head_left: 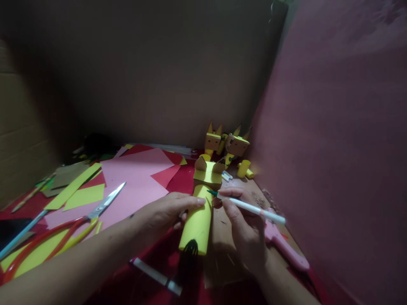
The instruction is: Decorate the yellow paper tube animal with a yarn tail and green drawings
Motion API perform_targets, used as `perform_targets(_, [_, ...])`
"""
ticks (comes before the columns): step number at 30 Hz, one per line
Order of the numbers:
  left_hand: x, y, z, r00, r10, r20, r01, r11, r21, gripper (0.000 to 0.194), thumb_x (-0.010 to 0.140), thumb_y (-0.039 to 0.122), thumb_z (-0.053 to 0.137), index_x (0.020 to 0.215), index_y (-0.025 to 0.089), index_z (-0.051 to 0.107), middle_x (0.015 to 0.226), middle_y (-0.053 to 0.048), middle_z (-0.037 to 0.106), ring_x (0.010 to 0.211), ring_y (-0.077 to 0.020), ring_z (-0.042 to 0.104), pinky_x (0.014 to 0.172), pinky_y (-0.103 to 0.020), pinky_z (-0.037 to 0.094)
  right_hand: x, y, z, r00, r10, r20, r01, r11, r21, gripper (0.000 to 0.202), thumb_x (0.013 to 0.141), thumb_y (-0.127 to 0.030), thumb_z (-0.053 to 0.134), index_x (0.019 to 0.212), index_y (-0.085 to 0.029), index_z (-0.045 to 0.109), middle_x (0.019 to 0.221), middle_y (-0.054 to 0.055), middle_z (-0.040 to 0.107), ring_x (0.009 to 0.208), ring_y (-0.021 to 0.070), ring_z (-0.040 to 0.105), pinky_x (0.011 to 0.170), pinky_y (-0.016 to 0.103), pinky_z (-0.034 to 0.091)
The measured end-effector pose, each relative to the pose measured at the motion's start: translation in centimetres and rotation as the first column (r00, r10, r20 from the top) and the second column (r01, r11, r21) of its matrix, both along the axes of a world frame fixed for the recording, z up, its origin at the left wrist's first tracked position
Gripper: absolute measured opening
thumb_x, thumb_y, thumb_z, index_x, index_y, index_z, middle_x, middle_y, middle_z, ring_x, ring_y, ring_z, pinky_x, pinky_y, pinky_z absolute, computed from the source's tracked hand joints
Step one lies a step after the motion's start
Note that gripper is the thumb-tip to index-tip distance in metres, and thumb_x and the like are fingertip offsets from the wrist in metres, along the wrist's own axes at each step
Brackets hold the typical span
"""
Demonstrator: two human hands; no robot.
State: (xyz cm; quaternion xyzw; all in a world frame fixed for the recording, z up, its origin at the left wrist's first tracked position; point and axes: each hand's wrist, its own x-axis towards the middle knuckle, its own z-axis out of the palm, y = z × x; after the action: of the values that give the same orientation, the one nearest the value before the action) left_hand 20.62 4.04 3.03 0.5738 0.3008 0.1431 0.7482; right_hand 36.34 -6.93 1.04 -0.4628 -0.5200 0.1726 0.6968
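A yellow paper tube animal (196,224) lies lengthwise before me, its boxy eared head (208,173) at the far end and a black tail (190,250) at the near end. My left hand (181,205) is closed around the tube's left side, thumb on top. In my right hand (241,220) is a white marker (254,207) with a green tip, which is at the tube's upper right near the head; whether it touches the paper I cannot tell. Below the tube lies a second white marker (155,275) with a purple end.
Red-and-yellow-handled scissors (92,214) lie on pink paper (136,169) at the left. Two cardboard-headed animals (237,146) stand at the back, near yellow paper rolls (243,168). A pink glue gun (286,245) rests right of my hand, beside the pink wall (343,148).
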Motion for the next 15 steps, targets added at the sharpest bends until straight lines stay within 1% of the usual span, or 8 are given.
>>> perform_targets(2, [0.11,-0.09,0.01,1.000,0.012,0.012,-0.012,1.000,-0.027,0.045,0.068,0.058,0.082,0.075,0.015,0.072,0.066,-0.007,0.065,0.061,-0.0207,0.055,0.057,-0.033,0.041,-0.01,0.01,0.06,1.000,0.004,-0.004,-0.004,1.000,0.006,0.013,0.100,-0.027,0.065,0.107,-0.033,0.074,0.090,-0.002,0.072,0.081,0.0147,0.068,0.070,0.025,0.055])
perform_targets(3, [0.16,-0.13,0.00,1.000,0.016,0.017,-0.015,0.999,-0.036,0.045,0.068,0.058,0.083,0.076,0.015,0.073,0.068,-0.008,0.067,0.063,-0.0216,0.057,0.058,-0.033,0.042,-0.03,0.03,0.09,1.000,0.003,-0.004,-0.003,1.000,0.012,0.013,0.100,-0.027,0.066,0.107,-0.032,0.074,0.090,-0.002,0.072,0.080,0.0149,0.068,0.070,0.026,0.055])
perform_targets(6, [0.26,-0.15,-0.11,0.999,0.040,0.013,-0.040,0.998,-0.046,0.046,0.063,0.057,0.086,0.074,0.014,0.072,0.066,-0.006,0.065,0.060,-0.0190,0.055,0.055,-0.030,0.038,-0.11,0.06,0.09,1.000,-0.002,-0.009,0.002,1.000,0.028,0.012,0.100,-0.026,0.066,0.107,-0.032,0.074,0.091,-0.002,0.072,0.081,0.0152,0.069,0.071,0.026,0.056])
perform_targets(8, [0.31,-0.10,-0.18,0.999,0.052,0.002,-0.052,0.998,-0.036,0.047,0.062,0.058,0.087,0.072,0.015,0.072,0.064,-0.004,0.063,0.058,-0.0175,0.053,0.054,-0.029,0.034,-0.10,0.05,0.02,1.000,0.014,-0.014,-0.013,0.999,0.043,0.015,0.100,-0.025,0.065,0.109,-0.033,0.074,0.094,-0.001,0.073,0.085,0.0158,0.071,0.075,0.027,0.057])
perform_targets(9, [0.32,-0.09,-0.16,0.999,0.053,0.000,-0.053,0.998,-0.029,0.047,0.062,0.058,0.087,0.072,0.015,0.072,0.064,-0.005,0.063,0.059,-0.0179,0.054,0.054,-0.029,0.034,-0.07,0.03,-0.01,1.000,0.024,-0.004,-0.023,0.998,0.050,0.016,0.101,-0.025,0.064,0.111,-0.034,0.074,0.097,-0.001,0.074,0.088,0.0163,0.071,0.078,0.028,0.057])
perform_targets(11, [0.30,-0.14,0.04,0.999,0.040,0.010,-0.040,0.999,-0.023,0.044,0.064,0.057,0.086,0.072,0.016,0.071,0.068,-0.006,0.067,0.063,-0.0206,0.058,0.057,-0.031,0.040,0.02,0.02,-0.05,0.998,0.023,0.055,-0.027,0.998,0.061,0.019,0.102,-0.025,0.063,0.115,-0.035,0.073,0.103,0.000,0.074,0.096,0.0177,0.071,0.085,0.031,0.058])
perform_targets(13, [0.24,-0.31,0.41,0.999,0.025,0.032,-0.024,0.999,-0.031,0.039,0.067,0.053,0.085,0.071,0.017,0.070,0.071,-0.007,0.069,0.070,-0.0238,0.063,0.064,-0.034,0.046,0.13,0.06,-0.03,0.989,-0.007,0.148,-0.003,0.998,0.066,0.022,0.102,-0.024,0.062,0.117,-0.036,0.073,0.108,0.000,0.074,0.103,0.0183,0.069,0.091,0.032,0.056])
perform_targets(15, [0.17,-0.53,0.81,0.998,0.023,0.050,-0.020,0.999,-0.044,0.036,0.068,0.049,0.085,0.071,0.017,0.069,0.071,-0.007,0.069,0.075,-0.0257,0.065,0.070,-0.037,0.049,0.20,0.14,0.04,0.975,-0.039,0.220,0.027,0.998,0.059,0.024,0.102,-0.023,0.062,0.118,-0.037,0.072,0.110,-0.001,0.074,0.108,0.0180,0.068,0.096,0.032,0.054])
